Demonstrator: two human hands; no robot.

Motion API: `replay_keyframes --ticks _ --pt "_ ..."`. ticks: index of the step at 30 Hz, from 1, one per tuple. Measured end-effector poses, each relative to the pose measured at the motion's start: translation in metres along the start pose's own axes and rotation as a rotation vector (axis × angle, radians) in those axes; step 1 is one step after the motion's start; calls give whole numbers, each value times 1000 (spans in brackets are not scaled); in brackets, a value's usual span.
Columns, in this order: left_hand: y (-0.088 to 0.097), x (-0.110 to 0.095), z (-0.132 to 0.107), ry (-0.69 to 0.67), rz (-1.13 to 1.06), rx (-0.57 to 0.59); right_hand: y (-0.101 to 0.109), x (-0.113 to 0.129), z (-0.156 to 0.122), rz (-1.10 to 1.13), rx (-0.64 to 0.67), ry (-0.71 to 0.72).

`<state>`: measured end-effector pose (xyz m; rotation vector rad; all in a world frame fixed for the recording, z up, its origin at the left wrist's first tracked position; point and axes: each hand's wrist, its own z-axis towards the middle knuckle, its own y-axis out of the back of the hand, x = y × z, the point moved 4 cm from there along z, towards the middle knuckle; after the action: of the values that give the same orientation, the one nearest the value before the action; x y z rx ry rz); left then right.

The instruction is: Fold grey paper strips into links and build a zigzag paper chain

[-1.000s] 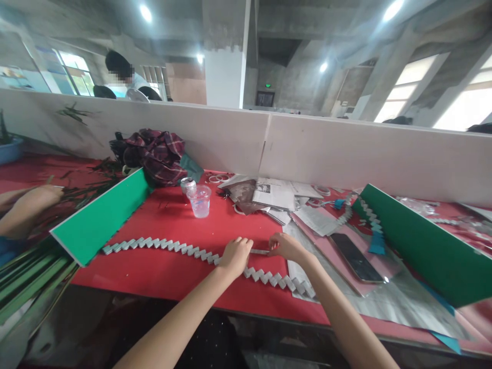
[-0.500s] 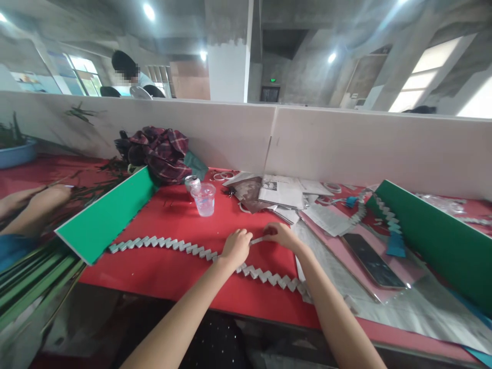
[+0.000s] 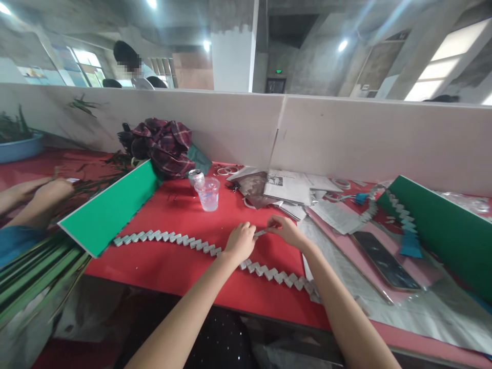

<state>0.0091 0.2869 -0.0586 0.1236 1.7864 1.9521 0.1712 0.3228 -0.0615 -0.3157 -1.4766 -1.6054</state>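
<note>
A thin pale strip (image 3: 261, 232), apparently folded paper, spans the small gap between my two hands. My left hand (image 3: 241, 241) pinches its left end, fingers curled together. With thumb and fingers, my right hand (image 3: 283, 229) grips the other end. Beneath and in front of my left hand, a long zigzag chain of folded grey-white paper (image 3: 272, 273) lies across the red tabletop (image 3: 184, 277). My left hand and wrist cover part of the chain, and its right end runs beside my right forearm.
A clear plastic cup (image 3: 208, 195) and a can (image 3: 196, 178) stand beyond my hands. Papers (image 3: 288, 187), a phone (image 3: 385, 260) and another zigzag chain (image 3: 402, 211) lie rightward. Green dividers (image 3: 111, 207) flank the space. At left, another person's hands (image 3: 49, 195) work near long leaves.
The strip between my hands shows shorter, and my right hand has come slightly closer to my left. The camera view has shifted a little. The chain lies as before.
</note>
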Motion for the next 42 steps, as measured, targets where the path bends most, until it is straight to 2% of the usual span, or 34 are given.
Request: replay_keyframes --ticks 12,14,17,19,21,30,37,40,42 --pt "-2 10 11 64 -924 -31 17 16 -2 562 -220 0" --pt "-2 9 12 76 -1070 -32 14 17 -4 672 -177 -36" --pt "1 6 12 77 -1188 -36 4 22 -6 724 9 -105" --pt "4 4 10 84 -1235 -27 -2 27 -8 688 77 -106" --pt "6 2 8 105 -1267 -16 -5 31 -9 660 73 -89" --pt "8 -7 5 125 -1322 100 -7 21 -6 673 -87 -96" --pt "13 -4 4 71 -1225 167 0 14 -4 659 -266 -121" --pt "12 -3 -1 29 -1204 234 16 1 -4 711 -478 -140" --pt "12 -2 -3 22 -1220 223 26 -7 -5 756 -633 -153"
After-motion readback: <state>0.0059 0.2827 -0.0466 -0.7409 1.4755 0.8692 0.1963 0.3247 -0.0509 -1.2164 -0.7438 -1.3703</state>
